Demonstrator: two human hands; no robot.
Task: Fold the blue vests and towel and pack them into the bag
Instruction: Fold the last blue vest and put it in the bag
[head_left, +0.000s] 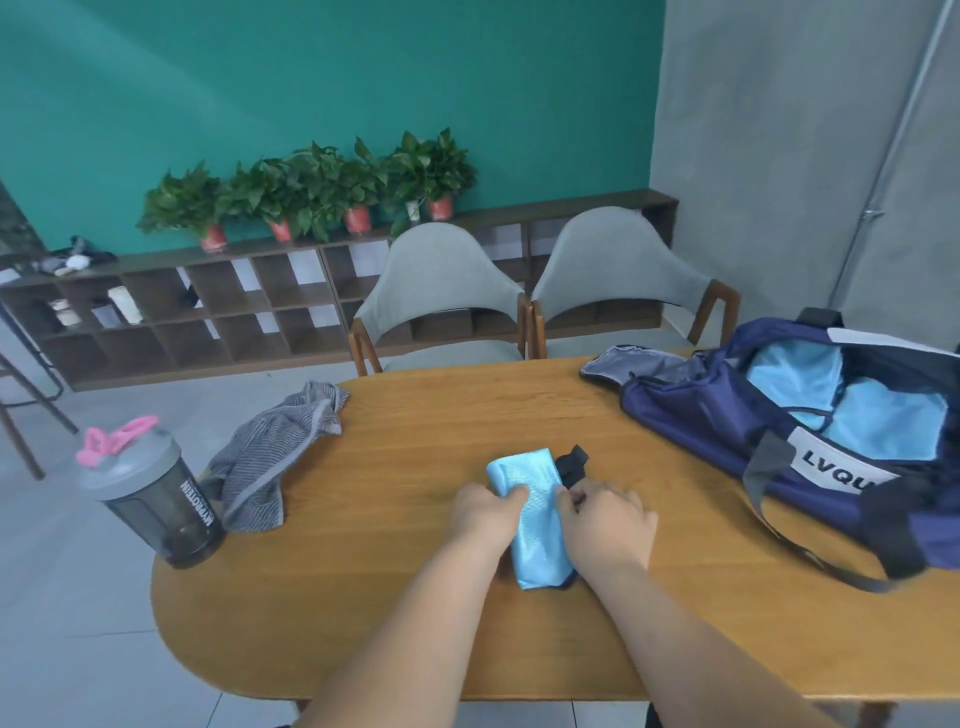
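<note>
Wooden table: seemingly rolled blue towel

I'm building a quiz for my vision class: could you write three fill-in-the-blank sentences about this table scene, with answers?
1. The left hand and right hand grip a folded bundle coloured ____.
2. The navy duffel bag lies ____, its inside showing.
3. The shaker bottle beside the striped garment has a ____ lid loop.
Answers: light blue; open; pink.

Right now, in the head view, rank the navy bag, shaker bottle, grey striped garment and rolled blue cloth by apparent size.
1. navy bag, though cut by the frame edge.
2. grey striped garment and shaker bottle: look alike, unranked.
3. rolled blue cloth, partly covered.
</note>
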